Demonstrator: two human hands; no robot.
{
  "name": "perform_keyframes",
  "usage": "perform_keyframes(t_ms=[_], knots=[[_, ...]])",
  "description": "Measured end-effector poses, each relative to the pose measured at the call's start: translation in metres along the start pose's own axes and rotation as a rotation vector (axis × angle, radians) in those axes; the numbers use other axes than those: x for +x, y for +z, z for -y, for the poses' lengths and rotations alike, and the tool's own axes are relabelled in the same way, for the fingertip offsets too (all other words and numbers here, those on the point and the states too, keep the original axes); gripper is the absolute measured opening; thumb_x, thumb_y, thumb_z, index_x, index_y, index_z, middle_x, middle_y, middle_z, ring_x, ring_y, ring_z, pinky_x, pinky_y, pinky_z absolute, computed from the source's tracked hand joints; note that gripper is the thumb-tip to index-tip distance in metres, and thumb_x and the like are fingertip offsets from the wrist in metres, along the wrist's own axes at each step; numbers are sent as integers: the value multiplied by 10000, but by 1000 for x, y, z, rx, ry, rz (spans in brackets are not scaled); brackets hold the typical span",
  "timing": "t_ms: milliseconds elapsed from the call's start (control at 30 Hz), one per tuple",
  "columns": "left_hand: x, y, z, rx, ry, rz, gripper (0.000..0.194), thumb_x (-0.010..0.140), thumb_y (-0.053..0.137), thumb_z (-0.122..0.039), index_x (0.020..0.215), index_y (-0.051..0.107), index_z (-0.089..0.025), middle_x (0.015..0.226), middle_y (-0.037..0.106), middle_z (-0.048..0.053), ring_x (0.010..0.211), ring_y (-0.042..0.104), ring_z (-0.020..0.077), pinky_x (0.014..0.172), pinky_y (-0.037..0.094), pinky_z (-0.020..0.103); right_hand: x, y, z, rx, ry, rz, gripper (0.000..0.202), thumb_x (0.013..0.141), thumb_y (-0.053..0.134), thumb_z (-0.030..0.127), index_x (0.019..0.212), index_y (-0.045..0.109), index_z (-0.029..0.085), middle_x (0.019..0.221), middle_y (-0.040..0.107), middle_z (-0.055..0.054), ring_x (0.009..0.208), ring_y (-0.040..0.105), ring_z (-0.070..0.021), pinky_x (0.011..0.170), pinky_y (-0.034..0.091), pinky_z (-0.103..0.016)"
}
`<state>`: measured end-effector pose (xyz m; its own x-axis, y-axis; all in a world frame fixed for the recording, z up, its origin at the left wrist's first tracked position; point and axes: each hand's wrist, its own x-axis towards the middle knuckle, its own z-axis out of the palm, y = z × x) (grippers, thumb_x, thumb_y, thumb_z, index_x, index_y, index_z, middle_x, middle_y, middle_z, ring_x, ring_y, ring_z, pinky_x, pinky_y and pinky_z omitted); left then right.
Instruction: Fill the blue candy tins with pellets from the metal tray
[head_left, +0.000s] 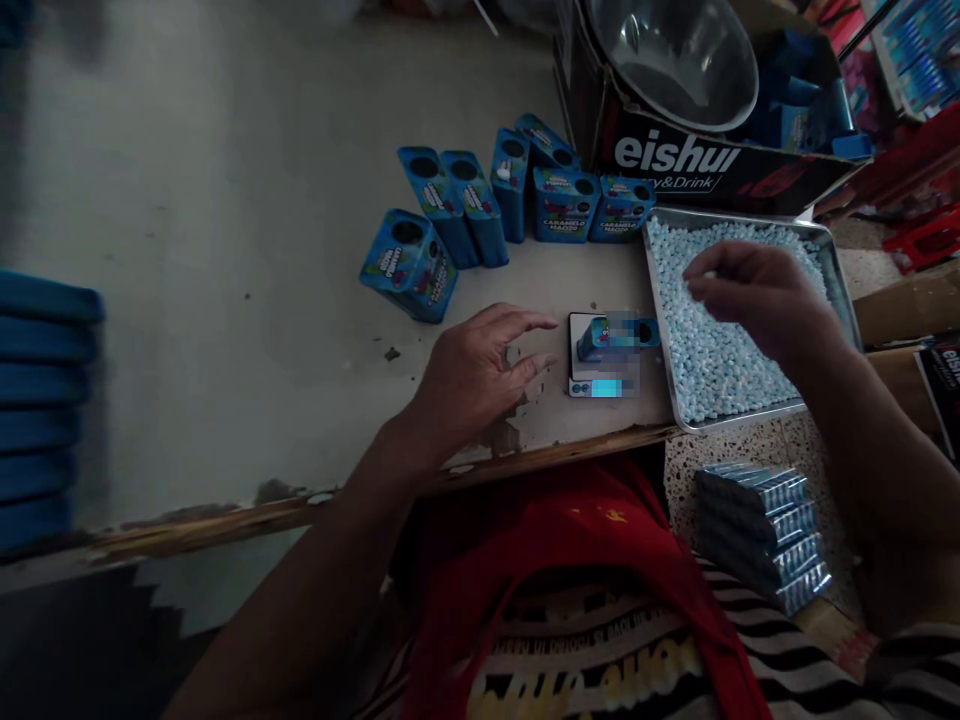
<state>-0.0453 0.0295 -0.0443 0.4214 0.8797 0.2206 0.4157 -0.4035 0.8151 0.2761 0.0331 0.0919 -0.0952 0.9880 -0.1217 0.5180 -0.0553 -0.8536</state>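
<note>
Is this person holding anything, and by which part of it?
The left grip holds nothing; whether the right grip, over the tray of pale-blue pieces, holds one cannot be told.

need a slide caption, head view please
Left hand beside a scale bearing a blue container; right hand over a tray of pale pellets.

The scene is dim and cool-toned, darkening further toward the corners, with deep shadow below the edge of the bench (pixel 225 220) at lower left. Small glints mark the metal bowl (pixel 679 65) and the shiny packs (pixel 772 540). The scale's display (pixel 606 388) glows cyan; coarse pixelation hides part of the scale (pixel 576 345). The right hand (pixel 757 295) looks soft, and wide-angle stretching slants objects near the edges.
</note>
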Motion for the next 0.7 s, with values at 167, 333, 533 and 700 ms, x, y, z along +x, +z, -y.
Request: perform_keyframes(t_ms=[167,333,533,700], knots=[[7,1,-15,-16,-12,-50,242,998,767,-380,1214,817,-283,1251,823,75,1173,781,286,1007,659,413,-23,-70,-56,354,13,-290,355,1052,605,323,749,744,202,892,754,48,557,356,-8,536,242,-293],[15,5,-27,18,-27,-108,214,1002,771,-421,1166,823,-294,1189,831,48,1161,774,293,1030,653,454,-44,-41,-109,208,244,-282,421,1109,409,447,1016,771,254,981,779,-84,642,441,-157,599,333,-348],[20,10,-35,130,19,-53,285,1045,739,-408,1292,770,-270,1285,799,44,1253,734,309,1123,612,476,-39,12,-111,417,339,-176,198,1016,566,440,1011,657,264,770,614,-7,625,433,-161,599,384,-316],[36,39,-49,334,186,149,765,887,914,-268,1569,580,-177,1557,655,173,1480,594,408,1281,483,580,-20,8,-94,592,374,-77,259,826,823,406,973,692,238,865,675,-16,675,526,-127,572,425,-264]])
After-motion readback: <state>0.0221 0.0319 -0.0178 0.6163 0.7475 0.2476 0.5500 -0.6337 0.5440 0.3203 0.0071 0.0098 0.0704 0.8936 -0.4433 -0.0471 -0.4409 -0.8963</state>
